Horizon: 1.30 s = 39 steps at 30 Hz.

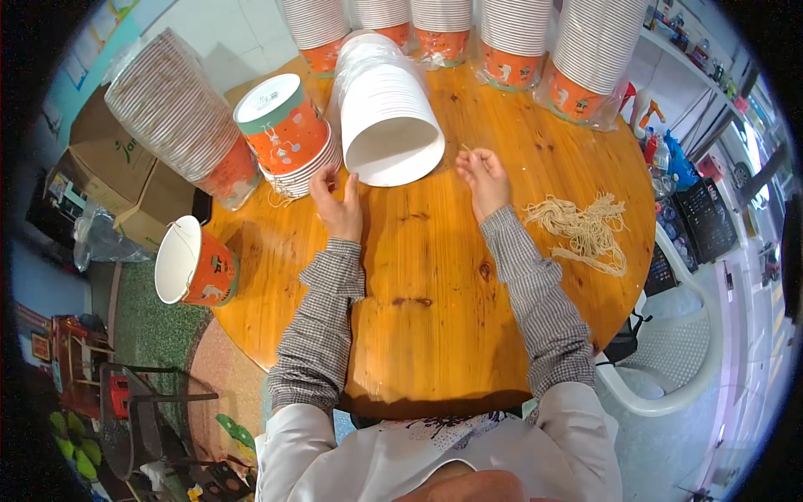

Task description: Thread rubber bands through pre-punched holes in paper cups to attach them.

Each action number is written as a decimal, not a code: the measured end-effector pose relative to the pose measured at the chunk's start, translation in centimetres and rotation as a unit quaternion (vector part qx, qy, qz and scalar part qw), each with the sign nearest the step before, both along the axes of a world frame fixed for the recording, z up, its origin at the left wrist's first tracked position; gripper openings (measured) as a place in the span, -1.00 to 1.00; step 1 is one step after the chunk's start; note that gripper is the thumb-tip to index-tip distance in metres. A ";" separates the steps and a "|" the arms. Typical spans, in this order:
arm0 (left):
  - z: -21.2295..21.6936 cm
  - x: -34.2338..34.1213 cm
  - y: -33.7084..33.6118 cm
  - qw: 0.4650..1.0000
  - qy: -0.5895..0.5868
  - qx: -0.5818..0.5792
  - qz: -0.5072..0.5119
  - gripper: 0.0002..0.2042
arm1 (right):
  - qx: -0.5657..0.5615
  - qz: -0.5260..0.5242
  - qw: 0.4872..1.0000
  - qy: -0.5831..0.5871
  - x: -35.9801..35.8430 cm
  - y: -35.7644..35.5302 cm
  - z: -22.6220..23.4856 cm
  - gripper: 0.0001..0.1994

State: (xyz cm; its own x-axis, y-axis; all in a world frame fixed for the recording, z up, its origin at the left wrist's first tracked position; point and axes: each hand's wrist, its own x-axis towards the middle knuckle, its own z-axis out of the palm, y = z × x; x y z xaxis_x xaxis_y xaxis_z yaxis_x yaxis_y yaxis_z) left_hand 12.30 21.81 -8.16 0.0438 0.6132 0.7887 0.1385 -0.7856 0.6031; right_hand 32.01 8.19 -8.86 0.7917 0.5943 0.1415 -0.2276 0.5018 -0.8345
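Observation:
My left hand (337, 205) is open beside the rim of a nested stack of white paper buckets (393, 138), which lies on its side with its mouth facing me. Thumb and fingers stand apart, with nothing seen between them. My right hand (485, 180) is closed in a pinch to the right of that mouth; a thin tan bit of string pokes out at its fingertips. A loose heap of tan string (581, 226) lies right of this hand. Left of my left hand, orange-and-green buckets (288, 134) stand upside down in a short stack, with string at their base.
At the table's left edge, an orange bucket (196, 263) with a string handle lies tilted. Tall plastic-wrapped bucket stacks (514, 42) line the back, and another wrapped stack (180, 109) leans at left. A cardboard box (125, 167) and a white chair (677, 343) flank the wooden table (418, 335).

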 end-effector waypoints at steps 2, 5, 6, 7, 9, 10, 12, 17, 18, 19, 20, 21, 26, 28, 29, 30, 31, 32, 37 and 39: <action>-0.8 0.1 0.8 0.994 0.001 -0.087 -0.070 -0.73 | 0.024 0.014 1.000 0.002 0.1 2.1 0.2 -0.90; -1.6 0.8 1.4 0.988 0.000 -0.103 -0.117 -0.79 | 0.039 0.030 0.999 0.002 0.4 3.6 0.0 -0.90; -1.6 1.1 1.2 0.991 -0.015 -0.087 -0.101 -0.79 | 0.035 0.029 0.999 -0.008 0.7 3.6 -0.1 -0.90; -1.5 1.2 1.3 0.991 -0.014 -0.088 -0.102 -0.79 | 0.032 0.028 0.999 -0.018 0.9 3.6 -0.3 -0.90; -1.4 1.2 1.6 0.987 -0.066 -0.118 -0.084 -0.79 | 0.025 0.030 0.999 -0.026 0.7 3.7 0.0 -0.91; -1.3 1.1 1.7 0.987 -0.065 -0.119 -0.083 -0.79 | 0.019 0.030 0.999 -0.035 0.6 3.7 0.1 -0.91; -1.3 0.9 2.1 0.979 -0.050 -0.171 -0.102 -0.80 | 0.017 0.032 0.999 -0.039 0.5 3.7 0.4 -0.91; -1.3 1.1 2.6 0.972 -0.027 -0.198 -0.121 -0.83 | 0.003 0.027 0.998 -0.059 0.9 3.9 0.5 -0.87; -1.4 1.0 2.7 0.969 -0.037 -0.201 -0.135 -0.83 | -0.002 0.029 0.997 -0.065 0.7 4.1 0.6 -0.85; -1.6 0.9 2.9 0.970 -0.036 -0.200 -0.134 -0.83 | -0.007 0.031 0.997 -0.070 0.6 4.2 0.7 -0.84; -1.8 0.9 2.9 0.970 -0.031 -0.202 -0.129 -0.85 | -0.007 0.031 0.997 -0.070 0.6 4.1 0.7 -0.84; -1.9 0.9 3.0 0.971 -0.026 -0.204 -0.124 -0.86 | -0.007 0.030 0.997 -0.069 0.6 4.0 0.8 -0.83; -2.2 0.7 3.4 0.972 -0.015 -0.205 -0.111 -0.86 | -0.017 0.033 0.998 -0.056 0.3 3.1 1.3 -0.82; -2.2 0.7 3.3 0.976 -0.007 -0.191 -0.102 -0.86 | -0.009 0.046 0.997 -0.057 0.4 2.7 1.5 -0.82; -2.1 0.7 3.2 0.977 -0.002 -0.188 -0.103 -0.88 | -0.008 0.046 0.997 -0.059 0.4 2.6 1.6 -0.82; -2.0 0.7 3.1 0.977 0.003 -0.186 -0.103 -0.89 | -0.019 0.051 0.997 -0.058 0.4 2.5 1.7 -0.83; -1.9 0.6 3.0 0.978 0.001 -0.184 -0.102 -0.89 | -0.029 0.056 0.996 -0.056 0.3 2.5 1.8 -0.84; -1.7 0.7 2.8 0.978 0.008 -0.183 -0.102 -0.89 | -0.027 0.056 0.996 -0.059 0.5 2.5 1.7 -0.84; -1.3 0.7 2.3 0.978 -0.011 -0.168 -0.122 -0.89 | -0.071 0.038 0.989 -0.125 0.3 2.7 1.7 -0.85; -1.6 0.1 2.4 0.979 -0.002 -0.168 -0.113 -0.89 | -0.073 0.045 0.990 -0.114 -0.1 2.7 1.9 -0.85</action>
State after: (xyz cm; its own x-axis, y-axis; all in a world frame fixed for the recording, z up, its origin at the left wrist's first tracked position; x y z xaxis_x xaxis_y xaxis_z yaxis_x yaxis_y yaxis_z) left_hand 12.41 24.18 -9.72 0.2059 0.8136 0.5437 -0.0187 -0.5523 0.8334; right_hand 31.90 10.85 -6.92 0.6917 0.6885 0.2177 -0.0630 0.3579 -0.9316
